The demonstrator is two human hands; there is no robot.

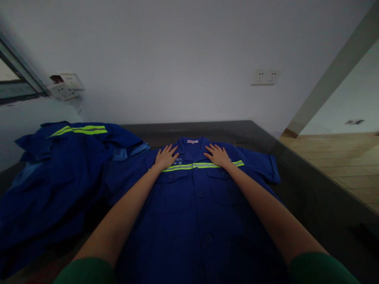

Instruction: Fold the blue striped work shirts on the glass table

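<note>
Pressing both hands flat, fingers spread, on blue shirt (195, 205) laid face-up on dark bench (308, 185): left hand (166, 157), right hand (217, 155) flank collar, likely pinning cloth smooth. Heap of blue clothes (59, 169) left.

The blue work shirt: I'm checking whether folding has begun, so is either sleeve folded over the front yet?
No, the blue work shirt lies flat, front up, both short sleeves spread outward.

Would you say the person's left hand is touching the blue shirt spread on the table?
Touching. The head view shows the left hand lying flat, fingers spread, on the blue shirt beside its collar.
</note>
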